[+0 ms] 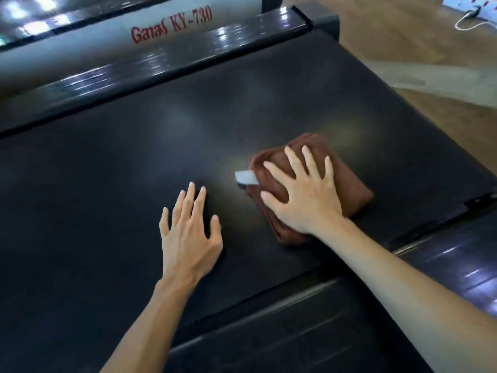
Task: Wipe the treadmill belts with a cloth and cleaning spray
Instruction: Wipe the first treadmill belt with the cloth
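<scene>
Matt rubber belt — plush brown cloth.

brown cloth with white tag, black belt, red lettering.

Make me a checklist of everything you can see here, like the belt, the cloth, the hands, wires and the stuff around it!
Surface: black treadmill belt, matte, with soft light glare.
Job's things: folded brown cloth lying on the belt, white tag sticking out; spray bottle: nothing seen.
Clutter: nothing seen on the belt.
Hands: right hand pressing flat on the cloth, fingers spread; left hand open over the bare belt, contact unclear.
Cables: white cable and power strip on the floor, top right.
Surroundings: glossy side rail, grey cover reading Ganas KY-730, wood floor.
</scene>
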A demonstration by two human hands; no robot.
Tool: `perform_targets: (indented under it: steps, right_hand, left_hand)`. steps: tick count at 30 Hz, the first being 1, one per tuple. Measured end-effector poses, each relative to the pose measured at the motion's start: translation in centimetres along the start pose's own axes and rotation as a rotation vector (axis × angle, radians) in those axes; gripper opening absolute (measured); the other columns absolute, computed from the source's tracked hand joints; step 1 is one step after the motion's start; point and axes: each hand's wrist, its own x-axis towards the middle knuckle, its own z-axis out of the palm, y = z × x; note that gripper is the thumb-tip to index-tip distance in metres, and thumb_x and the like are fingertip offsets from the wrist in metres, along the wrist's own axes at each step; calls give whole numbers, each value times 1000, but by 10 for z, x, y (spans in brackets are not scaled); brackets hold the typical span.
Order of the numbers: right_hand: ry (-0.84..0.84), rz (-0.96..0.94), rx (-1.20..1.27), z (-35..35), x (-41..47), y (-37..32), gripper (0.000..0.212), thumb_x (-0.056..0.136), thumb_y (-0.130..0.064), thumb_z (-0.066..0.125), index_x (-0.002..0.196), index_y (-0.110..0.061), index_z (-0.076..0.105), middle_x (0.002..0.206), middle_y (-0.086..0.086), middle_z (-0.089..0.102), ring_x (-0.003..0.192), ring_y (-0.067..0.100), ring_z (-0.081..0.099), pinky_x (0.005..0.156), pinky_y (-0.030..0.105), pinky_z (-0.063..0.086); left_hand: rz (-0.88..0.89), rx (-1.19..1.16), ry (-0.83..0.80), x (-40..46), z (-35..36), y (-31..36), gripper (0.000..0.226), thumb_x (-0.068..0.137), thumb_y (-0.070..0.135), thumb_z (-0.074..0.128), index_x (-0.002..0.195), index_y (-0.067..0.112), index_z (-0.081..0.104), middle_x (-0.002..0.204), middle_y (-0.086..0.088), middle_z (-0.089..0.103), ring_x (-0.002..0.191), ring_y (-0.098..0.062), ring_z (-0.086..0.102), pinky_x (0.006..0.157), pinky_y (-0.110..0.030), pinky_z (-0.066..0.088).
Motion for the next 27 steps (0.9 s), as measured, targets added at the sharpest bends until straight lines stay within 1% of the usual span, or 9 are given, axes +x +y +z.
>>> perform_targets:
  steps: [1,3,5,8,11,15,18,22,27]
  right_hand:
    - [0,-34,-1,3,-21,0,72,91,-78,25,158,-52,24,174,-4,9,159,30,0,124,64,2]
    - [-1,8,-6,5,-34,9,72,88,-80,27,156,-55,27,173,-7,12,159,27,3,125,62,4]
    - [12,125,-9,3,-6,14,71,90,-80,27,156,-55,27,173,-5,11,159,28,2,124,62,2]
    - [3,269,15,-1,54,-5,71,95,-78,25,160,-49,23,174,1,6,159,34,-2,123,66,-2]
    - [14,163,17,5,62,-42,70,97,-75,25,161,-47,23,174,4,7,159,36,-2,122,68,-3]
    - [13,-62,13,16,-15,-61,71,93,-76,27,159,-51,22,174,-3,6,160,30,-5,124,63,-3]
    - [1,6,12,16,-33,-47,71,93,-78,26,159,-53,23,174,-6,6,160,25,-5,126,60,-4]
    - [47,194,24,15,12,-64,69,96,-75,27,160,-49,23,174,1,5,159,32,-7,123,66,-6]
    - [21,76,67,19,35,-111,69,98,-73,28,162,-46,21,174,5,2,159,33,-11,122,66,-10]
  left_hand:
    - [-8,5,-1,-5,1,-8,64,103,48,31,163,28,20,171,10,5,157,-9,0,128,-45,2]
    - [9,29,-2,-11,2,-18,68,99,53,23,163,31,14,171,12,1,157,-8,-3,128,-44,1]
    - [22,45,2,-11,5,-23,70,97,56,18,163,32,11,171,12,-2,157,-7,-6,128,-43,1]
    - [8,41,9,-9,6,-23,72,95,57,16,163,32,12,171,13,-1,157,-6,-5,127,-42,3]
    - [13,40,16,-9,7,-24,74,93,58,15,163,32,14,171,13,0,157,-6,-3,127,-43,6]
    - [1,33,25,-8,7,-23,75,92,58,16,162,31,18,171,11,5,157,-7,0,126,-43,8]
    - [6,26,28,-8,7,-23,75,92,57,17,162,30,18,171,11,5,157,-8,0,126,-44,8]
    - [8,36,29,-7,8,-24,76,91,57,16,162,30,17,171,10,5,157,-7,-1,126,-44,7]
    - [0,12,28,-8,7,-24,81,90,59,16,163,25,15,171,8,7,157,-8,0,127,-43,5]
